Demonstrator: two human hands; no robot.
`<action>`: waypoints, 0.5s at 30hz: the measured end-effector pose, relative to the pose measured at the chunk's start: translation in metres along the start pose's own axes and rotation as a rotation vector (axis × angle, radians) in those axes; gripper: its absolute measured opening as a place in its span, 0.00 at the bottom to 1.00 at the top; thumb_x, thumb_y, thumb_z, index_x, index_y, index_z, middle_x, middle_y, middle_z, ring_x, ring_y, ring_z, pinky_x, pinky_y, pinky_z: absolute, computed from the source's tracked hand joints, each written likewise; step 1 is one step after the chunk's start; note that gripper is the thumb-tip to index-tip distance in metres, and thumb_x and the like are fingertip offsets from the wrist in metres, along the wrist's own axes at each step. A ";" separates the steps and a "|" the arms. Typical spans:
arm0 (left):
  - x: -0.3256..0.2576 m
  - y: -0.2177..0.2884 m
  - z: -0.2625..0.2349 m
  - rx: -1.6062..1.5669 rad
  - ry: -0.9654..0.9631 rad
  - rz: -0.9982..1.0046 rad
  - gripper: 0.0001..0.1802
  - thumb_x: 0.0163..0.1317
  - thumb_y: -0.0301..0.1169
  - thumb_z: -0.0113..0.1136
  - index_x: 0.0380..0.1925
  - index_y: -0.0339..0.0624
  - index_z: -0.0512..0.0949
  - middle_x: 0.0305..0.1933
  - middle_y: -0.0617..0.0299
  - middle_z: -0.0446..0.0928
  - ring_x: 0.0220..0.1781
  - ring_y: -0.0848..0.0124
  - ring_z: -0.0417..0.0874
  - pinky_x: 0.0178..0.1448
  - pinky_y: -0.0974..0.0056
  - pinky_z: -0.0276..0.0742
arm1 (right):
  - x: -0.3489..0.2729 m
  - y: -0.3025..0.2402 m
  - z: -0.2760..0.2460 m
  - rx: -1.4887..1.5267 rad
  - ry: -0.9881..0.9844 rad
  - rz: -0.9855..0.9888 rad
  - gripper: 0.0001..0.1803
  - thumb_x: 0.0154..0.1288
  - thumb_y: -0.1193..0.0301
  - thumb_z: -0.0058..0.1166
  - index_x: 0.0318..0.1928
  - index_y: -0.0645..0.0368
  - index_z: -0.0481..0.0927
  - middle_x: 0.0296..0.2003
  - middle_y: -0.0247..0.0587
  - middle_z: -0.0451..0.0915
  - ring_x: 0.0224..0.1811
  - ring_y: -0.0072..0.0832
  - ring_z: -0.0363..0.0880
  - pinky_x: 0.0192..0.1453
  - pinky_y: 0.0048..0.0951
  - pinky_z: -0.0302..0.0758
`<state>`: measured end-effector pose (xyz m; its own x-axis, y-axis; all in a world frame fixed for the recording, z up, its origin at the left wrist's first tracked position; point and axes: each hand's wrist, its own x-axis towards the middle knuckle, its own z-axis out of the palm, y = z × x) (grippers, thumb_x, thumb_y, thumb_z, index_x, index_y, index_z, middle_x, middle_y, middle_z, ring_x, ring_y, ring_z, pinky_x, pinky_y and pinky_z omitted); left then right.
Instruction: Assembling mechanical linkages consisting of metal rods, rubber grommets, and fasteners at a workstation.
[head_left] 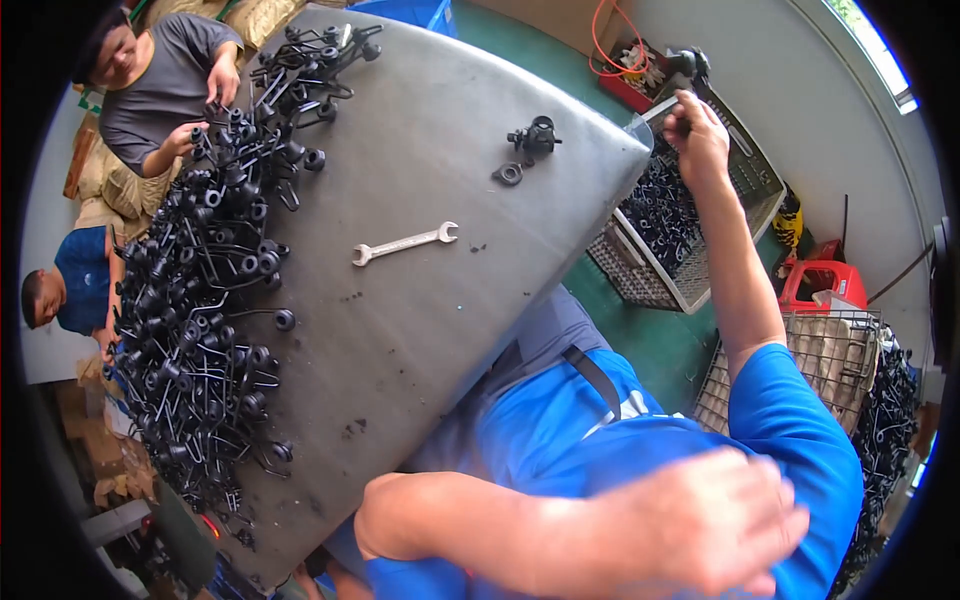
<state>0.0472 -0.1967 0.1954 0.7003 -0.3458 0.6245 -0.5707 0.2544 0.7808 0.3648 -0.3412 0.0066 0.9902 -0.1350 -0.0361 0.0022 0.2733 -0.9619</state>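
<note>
My right hand (698,140) is stretched out over a grey plastic crate (655,265) at the table's far right corner. Its fingers are curled together around something small and dark that I cannot make out. Just beyond the fingertips shows a black part (688,65); whether they touch it is unclear. My left hand (705,520) is across the front of my body, smeared by motion, its fingers bent. An open-ended wrench (405,243) lies on the grey table (400,330). Farther back on the table are a black knob-like part (536,135) and a black ring-shaped piece (508,174).
A heap of bent black rods with rubber bushings (215,290) covers the table's left side. Two people work beyond it. Small black parts (660,210) fill the crate. A red stool (822,285) and a wire basket (800,370) stand at the right.
</note>
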 end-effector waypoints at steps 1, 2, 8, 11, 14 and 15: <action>0.003 0.006 0.005 -0.094 -0.036 -0.012 0.18 0.49 0.37 0.65 0.36 0.36 0.76 0.33 0.56 0.74 0.39 0.59 0.79 0.41 0.60 0.76 | 0.026 0.017 -0.036 0.022 0.059 0.129 0.08 0.68 0.68 0.54 0.31 0.56 0.76 0.23 0.35 0.73 0.22 0.25 0.73 0.25 0.26 0.72; 0.001 0.009 0.004 -0.125 -0.064 -0.004 0.18 0.49 0.37 0.65 0.35 0.37 0.76 0.33 0.56 0.74 0.38 0.59 0.79 0.39 0.58 0.76 | 0.046 0.042 -0.071 0.051 0.115 0.254 0.09 0.67 0.69 0.53 0.28 0.55 0.74 0.21 0.34 0.70 0.20 0.27 0.72 0.23 0.27 0.71; -0.009 -0.001 -0.022 -0.256 -0.147 -0.079 0.13 0.52 0.32 0.63 0.34 0.34 0.79 0.38 0.52 0.79 0.45 0.55 0.82 0.46 0.56 0.79 | 0.011 0.170 -0.276 -0.055 0.330 0.913 0.10 0.63 0.74 0.51 0.24 0.53 0.71 0.17 0.31 0.67 0.14 0.24 0.69 0.13 0.28 0.74; 0.001 -0.021 -0.039 -0.054 -0.463 0.128 0.13 0.53 0.30 0.62 0.35 0.32 0.80 0.38 0.50 0.80 0.45 0.51 0.82 0.44 0.54 0.79 | -0.023 0.192 -0.280 -0.347 0.369 1.029 0.10 0.63 0.72 0.51 0.24 0.57 0.71 0.16 0.34 0.69 0.13 0.24 0.69 0.13 0.30 0.73; 0.013 -0.008 -0.049 -0.215 -0.156 -0.162 0.13 0.54 0.30 0.62 0.36 0.31 0.81 0.39 0.50 0.81 0.43 0.52 0.83 0.42 0.54 0.80 | -0.019 0.193 -0.276 -0.390 0.428 0.843 0.07 0.61 0.73 0.54 0.26 0.58 0.73 0.17 0.36 0.71 0.14 0.25 0.70 0.13 0.30 0.72; 0.008 -0.016 -0.048 -0.204 -0.151 -0.167 0.13 0.54 0.30 0.62 0.36 0.31 0.81 0.39 0.50 0.81 0.43 0.52 0.83 0.42 0.54 0.80 | -0.011 0.189 -0.279 -0.335 0.461 0.718 0.07 0.60 0.73 0.56 0.26 0.59 0.74 0.17 0.37 0.71 0.13 0.26 0.70 0.14 0.29 0.71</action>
<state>0.0822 -0.1601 0.1889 0.6968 -0.5248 0.4889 -0.3444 0.3531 0.8699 0.3153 -0.5537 -0.2503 0.5844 -0.4257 -0.6909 -0.7039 0.1577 -0.6925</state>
